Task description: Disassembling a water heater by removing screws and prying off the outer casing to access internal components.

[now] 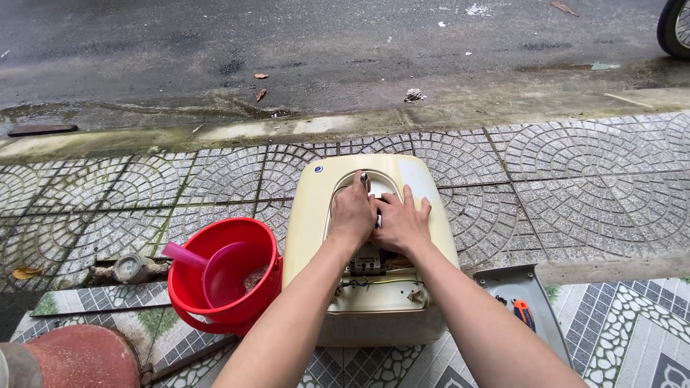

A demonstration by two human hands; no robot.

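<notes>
A cream-coloured water heater tank (309,223) lies on the patterned pavement with its cover off, showing an opening with wiring and a terminal block (368,262). My left hand (352,212) rests inside the opening, fingers curled around a small metal part near the upper rim. My right hand (402,219) lies flat beside it, fingers spread over the opening's right side and touching the left hand. What lies under the palms is hidden.
A red bucket (188,287) holding a pink scoop (226,273) stands left of the tank. A grey cover panel (535,302) with an orange-handled tool (523,313) lies at right. A water meter (129,267) sits at left, with the kerb and wet road beyond.
</notes>
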